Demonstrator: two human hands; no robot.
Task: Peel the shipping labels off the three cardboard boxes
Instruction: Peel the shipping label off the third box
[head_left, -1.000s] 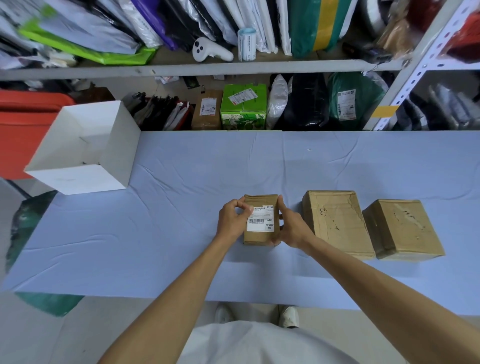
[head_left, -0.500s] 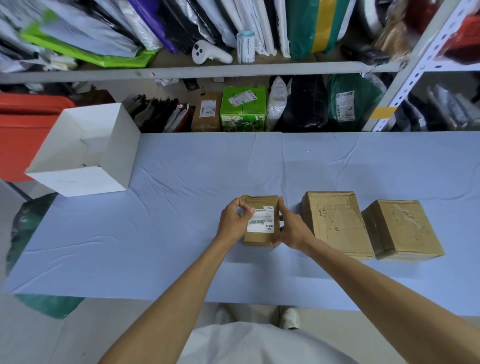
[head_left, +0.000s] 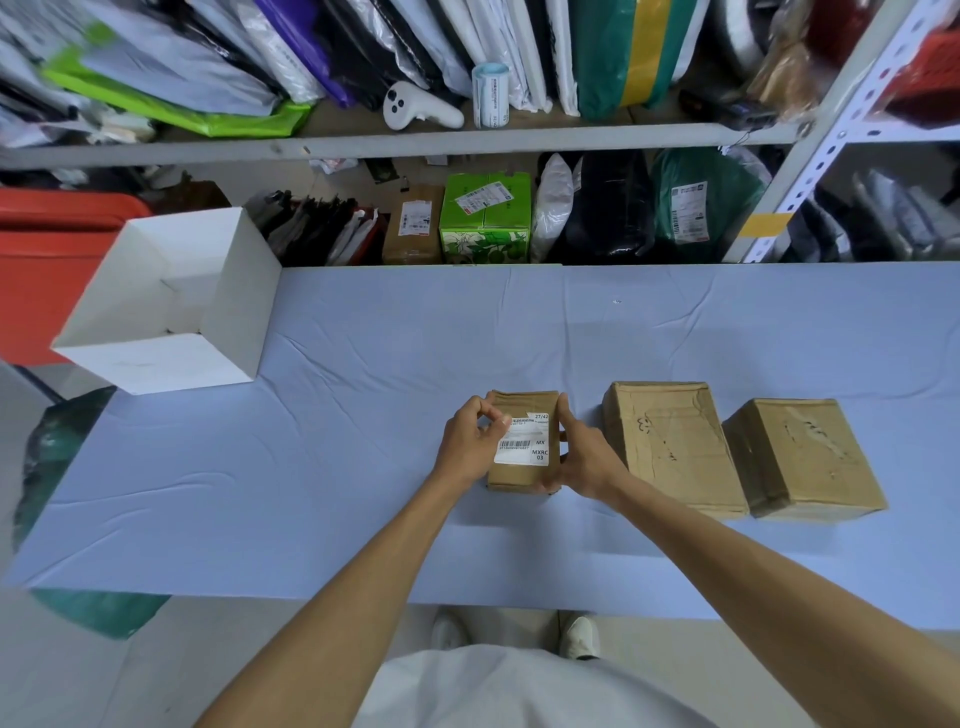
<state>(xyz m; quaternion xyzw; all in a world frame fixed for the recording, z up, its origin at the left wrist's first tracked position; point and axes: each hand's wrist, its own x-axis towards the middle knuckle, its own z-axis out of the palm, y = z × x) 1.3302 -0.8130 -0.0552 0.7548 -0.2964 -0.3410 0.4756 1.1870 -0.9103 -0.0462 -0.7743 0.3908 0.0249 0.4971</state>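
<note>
Label (head_left: 524, 447): upper-left corner now lifted, flatter a second ago. Left grip (head_left: 467, 441) pinches it. Right grip (head_left: 582, 457) curls round the small box (head_left: 522, 402), steadying it on the tabletop (head_left: 363, 415). Peel likely just starting.

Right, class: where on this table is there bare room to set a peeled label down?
Bare cloth lies between the white box and the labelled box, and behind the row toward the shelf. Crowded: the right, where the middle box and end box sit close.
</note>
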